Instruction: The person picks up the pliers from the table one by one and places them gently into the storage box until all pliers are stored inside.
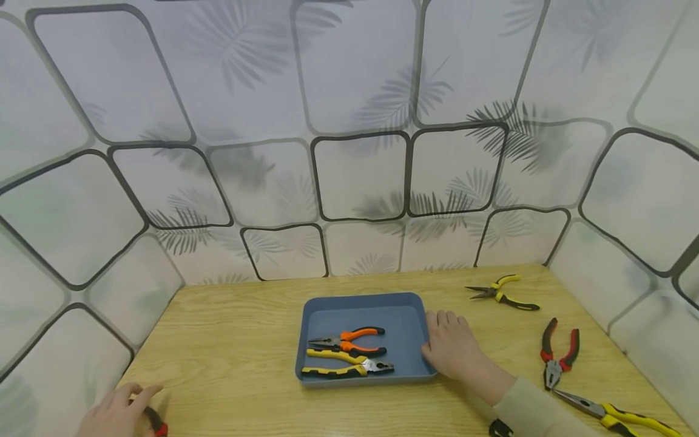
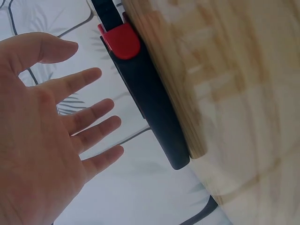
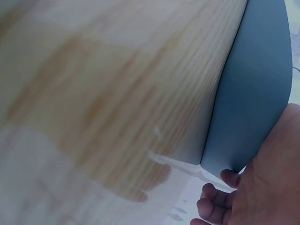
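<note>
A blue-grey tray (image 1: 401, 321) stands mid-table. Inside lie needle-nose pliers with orange-and-black handles (image 1: 364, 351) and, nearer the front, combination pliers with yellow-and-black handles (image 1: 335, 371). My right hand (image 1: 453, 346) grips the tray's right side, thumb at the rim; in the right wrist view its curled fingers (image 3: 218, 199) show by a tray corner. At the table's left, my left hand (image 1: 117, 409) hovers beside a tool with a black-and-red handle (image 1: 156, 420). In the left wrist view that hand (image 2: 51, 112) has spread fingers, apart from the black handle (image 2: 152, 101); the tool's head is hidden.
On the right lie yellow-and-black needle-nose pliers (image 1: 499, 293), red-and-black pliers (image 1: 556, 358) and larger yellow-handled long-nose pliers (image 1: 601, 413). A black object (image 1: 499, 428) shows beside the right sleeve. Patterned white walls (image 1: 363, 176) border the wooden table (image 1: 235, 346).
</note>
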`<state>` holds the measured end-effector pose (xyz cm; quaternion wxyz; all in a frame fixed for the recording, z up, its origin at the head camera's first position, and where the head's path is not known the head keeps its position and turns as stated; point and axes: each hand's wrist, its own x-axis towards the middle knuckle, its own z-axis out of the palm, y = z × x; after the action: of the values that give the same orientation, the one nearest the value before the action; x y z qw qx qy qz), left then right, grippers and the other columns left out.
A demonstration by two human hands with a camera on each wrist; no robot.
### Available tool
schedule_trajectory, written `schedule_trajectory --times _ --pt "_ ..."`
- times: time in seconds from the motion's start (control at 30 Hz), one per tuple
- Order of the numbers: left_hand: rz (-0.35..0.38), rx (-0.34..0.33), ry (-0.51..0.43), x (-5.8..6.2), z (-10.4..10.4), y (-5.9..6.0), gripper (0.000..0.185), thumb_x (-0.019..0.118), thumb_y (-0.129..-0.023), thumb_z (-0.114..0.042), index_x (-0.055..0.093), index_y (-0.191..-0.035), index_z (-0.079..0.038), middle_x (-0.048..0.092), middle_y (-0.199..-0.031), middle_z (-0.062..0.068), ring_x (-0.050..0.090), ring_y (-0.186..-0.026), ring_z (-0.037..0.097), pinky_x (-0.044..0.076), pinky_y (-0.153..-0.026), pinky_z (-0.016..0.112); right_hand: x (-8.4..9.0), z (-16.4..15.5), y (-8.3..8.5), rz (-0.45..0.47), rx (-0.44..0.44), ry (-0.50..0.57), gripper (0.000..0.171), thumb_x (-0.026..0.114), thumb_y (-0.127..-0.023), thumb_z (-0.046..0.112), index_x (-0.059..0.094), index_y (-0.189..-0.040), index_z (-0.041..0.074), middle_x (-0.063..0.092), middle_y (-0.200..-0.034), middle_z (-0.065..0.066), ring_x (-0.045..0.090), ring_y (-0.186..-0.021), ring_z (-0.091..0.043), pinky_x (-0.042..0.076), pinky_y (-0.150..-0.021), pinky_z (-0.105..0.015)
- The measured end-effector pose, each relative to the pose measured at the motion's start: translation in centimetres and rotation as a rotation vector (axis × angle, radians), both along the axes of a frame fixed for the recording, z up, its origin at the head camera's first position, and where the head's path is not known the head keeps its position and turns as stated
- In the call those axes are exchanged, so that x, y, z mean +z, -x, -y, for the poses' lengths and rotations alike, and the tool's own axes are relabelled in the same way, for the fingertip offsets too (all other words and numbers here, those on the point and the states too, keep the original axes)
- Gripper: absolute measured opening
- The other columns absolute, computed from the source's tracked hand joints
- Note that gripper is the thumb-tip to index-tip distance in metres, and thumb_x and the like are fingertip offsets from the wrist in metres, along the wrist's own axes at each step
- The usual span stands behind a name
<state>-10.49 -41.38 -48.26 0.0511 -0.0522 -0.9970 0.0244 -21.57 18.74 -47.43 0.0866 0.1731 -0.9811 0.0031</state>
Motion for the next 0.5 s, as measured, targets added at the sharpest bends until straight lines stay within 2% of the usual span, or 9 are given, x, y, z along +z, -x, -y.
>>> schedule_trajectory --times 0.1,0.3,0.5 --pt "0.007 0.009 0.009 -0.1 0.2 0.0 0.067 0.094 -0.065 -0.038 0.072 -0.122 -0.011 0.064 -0.107 0.008 0.064 -0.087 0.024 0.052 -0.064 0.045 0.0 0.0 0.0 0.002 -0.001 0.003 0.038 0.07 -0.094 0.023 0.056 -0.118 -0.003 0.059 -0.098 -0.019 0.056 -0.088 -0.033 0.048 -0.079 -0.049" --pt "0.082 0.029 0.039 -0.4 0.9 0.2 0.086 0.084 -0.067 -0.075 0.071 -0.125 -0.013 0.062 -0.105 0.007 0.056 -0.082 0.018 0.047 -0.062 0.037 0.1 0.0 0.0 0.009 -0.01 -0.002 0.038 0.07 -0.095 0.024 0.055 -0.118 -0.003 0.059 -0.099 -0.019 0.057 -0.09 -0.034 0.049 -0.082 -0.051" --pt "0.072 0.017 0.037 -0.9 1.5 0.1 0.087 0.083 -0.068 -0.077 0.07 -0.126 -0.013 0.061 -0.104 0.005 0.054 -0.078 0.015 0.044 -0.061 0.032 0.4 0.0 0.0 -0.007 -0.004 -0.003 0.037 0.07 -0.094 0.023 0.055 -0.115 -0.003 0.058 -0.097 -0.018 0.058 -0.089 -0.034 0.049 -0.08 -0.05"
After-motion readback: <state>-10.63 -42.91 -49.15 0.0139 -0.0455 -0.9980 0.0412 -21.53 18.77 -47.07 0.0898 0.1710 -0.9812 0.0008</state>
